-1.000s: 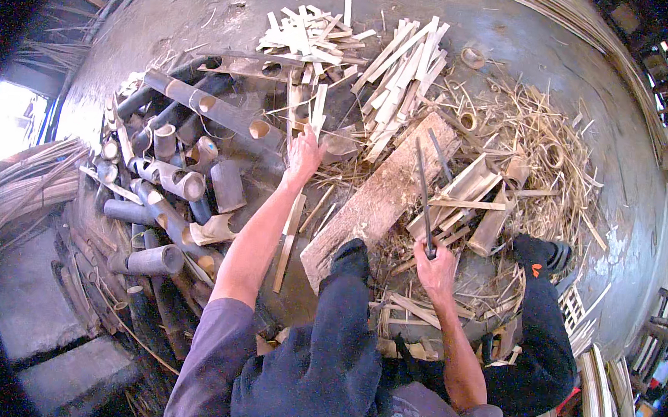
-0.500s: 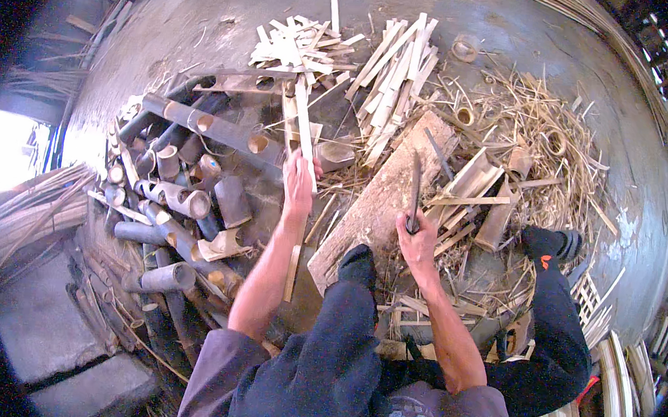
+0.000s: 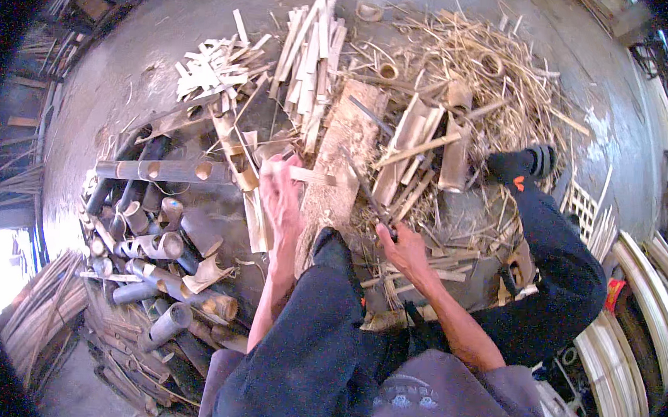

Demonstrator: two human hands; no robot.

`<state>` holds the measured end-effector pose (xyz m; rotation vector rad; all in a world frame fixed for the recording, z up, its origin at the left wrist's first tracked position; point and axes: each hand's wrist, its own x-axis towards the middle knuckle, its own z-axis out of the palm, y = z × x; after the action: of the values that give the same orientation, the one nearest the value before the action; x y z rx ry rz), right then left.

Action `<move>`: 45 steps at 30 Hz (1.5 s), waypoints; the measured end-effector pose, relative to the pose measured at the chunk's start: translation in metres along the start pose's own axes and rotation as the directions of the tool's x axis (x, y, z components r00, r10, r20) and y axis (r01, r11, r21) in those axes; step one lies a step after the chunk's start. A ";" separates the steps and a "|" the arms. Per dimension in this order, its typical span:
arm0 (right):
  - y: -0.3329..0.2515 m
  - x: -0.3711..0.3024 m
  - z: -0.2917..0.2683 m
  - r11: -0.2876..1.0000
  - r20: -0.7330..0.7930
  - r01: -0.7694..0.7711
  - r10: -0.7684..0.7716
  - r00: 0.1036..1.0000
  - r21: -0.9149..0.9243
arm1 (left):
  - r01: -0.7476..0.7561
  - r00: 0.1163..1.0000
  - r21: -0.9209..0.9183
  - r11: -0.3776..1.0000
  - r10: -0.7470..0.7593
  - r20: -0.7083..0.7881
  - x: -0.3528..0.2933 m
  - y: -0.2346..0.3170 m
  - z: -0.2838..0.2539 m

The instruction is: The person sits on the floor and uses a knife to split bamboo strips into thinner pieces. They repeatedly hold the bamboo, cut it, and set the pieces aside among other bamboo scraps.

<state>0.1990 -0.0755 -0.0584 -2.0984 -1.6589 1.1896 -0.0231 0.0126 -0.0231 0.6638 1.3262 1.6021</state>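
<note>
Grip: my left hand (image 3: 282,193) now closed on pale split strip (image 3: 303,174), lifted across plank (image 3: 343,156) since a second ago (was down among offcuts). My right hand (image 3: 398,248) still clamped on dark blade (image 3: 365,190), tip over plank. Bamboo tubes (image 3: 163,235) crowd left; shavings (image 3: 467,78) right; little free floor, only plank top.

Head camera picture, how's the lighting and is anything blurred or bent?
Head view: even daylight on the concrete floor; a blown-out white patch at the lower left edge; fisheye bends edges toward a black rim; the left hand looks slightly motion-blurred, while the right hand and the wooden block are sharper.
</note>
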 end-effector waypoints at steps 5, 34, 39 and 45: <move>-0.032 -0.014 0.023 0.977 0.155 0.123 -0.151 0.976 0.175 | -0.039 0.999 0.605 0.795 0.043 0.008 -0.036 0.017 -0.014; -0.027 0.050 -0.022 0.817 0.172 0.515 -0.486 0.857 -0.260 | 0.589 0.653 0.286 0.756 -0.654 0.381 -0.035 0.033 -0.021; 0.027 0.144 -0.090 0.984 -0.310 0.098 -0.140 0.940 -0.146 | 0.462 0.608 0.306 0.833 -0.548 0.575 -0.081 0.072 -0.031; 0.003 0.095 -0.102 0.960 -0.435 0.257 -0.279 0.856 -0.108 | 0.073 0.883 0.235 0.969 -0.172 0.436 -0.024 0.025 -0.011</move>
<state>0.2756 0.0391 -0.0376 -1.8931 -1.6871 0.5328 -0.0296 -0.0140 0.0009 0.9966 1.1644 1.1173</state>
